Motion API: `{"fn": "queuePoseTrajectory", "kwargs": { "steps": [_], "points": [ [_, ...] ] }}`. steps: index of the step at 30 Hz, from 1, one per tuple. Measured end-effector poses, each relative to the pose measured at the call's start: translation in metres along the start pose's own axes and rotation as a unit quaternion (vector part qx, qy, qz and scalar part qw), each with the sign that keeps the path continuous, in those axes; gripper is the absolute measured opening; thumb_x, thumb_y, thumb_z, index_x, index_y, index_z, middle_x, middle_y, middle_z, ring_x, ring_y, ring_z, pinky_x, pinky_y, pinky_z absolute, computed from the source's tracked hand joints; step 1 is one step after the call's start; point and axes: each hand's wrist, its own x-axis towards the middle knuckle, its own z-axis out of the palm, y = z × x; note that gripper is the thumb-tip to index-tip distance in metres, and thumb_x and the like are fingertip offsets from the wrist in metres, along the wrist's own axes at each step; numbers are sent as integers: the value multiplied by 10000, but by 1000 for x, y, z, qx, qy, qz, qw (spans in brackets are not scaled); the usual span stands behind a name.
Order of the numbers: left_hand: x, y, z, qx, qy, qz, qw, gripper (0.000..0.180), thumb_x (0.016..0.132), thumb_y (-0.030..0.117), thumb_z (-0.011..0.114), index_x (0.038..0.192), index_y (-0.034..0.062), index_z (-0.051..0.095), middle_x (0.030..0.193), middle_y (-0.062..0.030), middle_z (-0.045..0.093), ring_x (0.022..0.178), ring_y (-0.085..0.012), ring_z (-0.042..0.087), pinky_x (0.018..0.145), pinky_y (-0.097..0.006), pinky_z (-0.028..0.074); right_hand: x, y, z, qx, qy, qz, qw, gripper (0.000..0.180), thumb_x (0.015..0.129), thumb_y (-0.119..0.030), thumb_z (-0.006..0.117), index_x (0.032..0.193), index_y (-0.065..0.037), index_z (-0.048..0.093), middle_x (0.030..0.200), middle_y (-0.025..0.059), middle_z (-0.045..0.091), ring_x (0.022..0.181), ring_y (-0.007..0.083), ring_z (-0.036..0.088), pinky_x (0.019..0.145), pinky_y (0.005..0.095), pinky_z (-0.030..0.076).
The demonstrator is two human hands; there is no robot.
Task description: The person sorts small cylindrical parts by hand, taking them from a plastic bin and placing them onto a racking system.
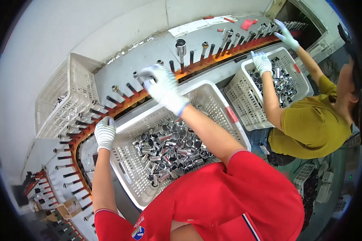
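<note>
My right hand [163,89], in a white striped glove, is over the curved line of upright pegs, smeared by motion. A small shiny spot shows at its fingers, too blurred to name. My left hand [105,133], gloved the same way, is closed beside the pegs at the line's inner edge; what its fingers hold, if anything, is hidden. Under my right forearm stands a white plastic crate [122,176] heaped with chrome sockets [175,146]. Some pegs on the orange-lit line carry sockets, including a large chrome socket [181,49] standing upright; others are bare black-tipped pegs [131,88].
At right, a co-worker in an olive shirt [313,122] reaches over another white crate [245,102] of sockets, gloved hands near the line. A tall white crate [68,96] stands beyond the line at left. Paper sheets [191,27] and a pink cloth [246,24] lie at the back.
</note>
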Motion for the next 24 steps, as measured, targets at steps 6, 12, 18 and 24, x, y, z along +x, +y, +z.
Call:
{"fn": "queuePoseTrajectory", "kwargs": {
  "steps": [6,12,18,24],
  "points": [
    [20,27,-13,4,16,41,999,280,1028,279,615,1034,69,800,998,-249,776,945,-458,743,871,-539,578,82,62,-82,-172,43,58,982,618,893,-289,780,1476,-140,641,1256,226,750,1189,422,715,1070,503,560],
    [10,-19,-1,58,14,59,996,286,1037,264,603,1016,49,791,968,-277,758,915,-474,738,855,-560,566,43,19,-55,-194,-196,3,961,518,941,-495,685,1296,-120,730,1237,226,770,1196,397,732,1037,516,565],
    [15,13,-17,7,14,29,999,296,1040,251,600,1017,29,793,985,-277,763,920,-478,738,848,-540,571,-26,20,-111,-124,-283,24,951,435,944,-499,698,1167,-135,780,1105,223,767,1069,402,759,986,536,584],
    [14,16,-17,3,16,27,1000,303,1040,255,605,1047,24,801,986,-289,756,913,-490,732,847,-535,570,93,89,-121,-280,177,2,943,569,879,-411,813,1348,-96,742,1320,231,714,1237,440,669,1122,537,501]
  ]
}}
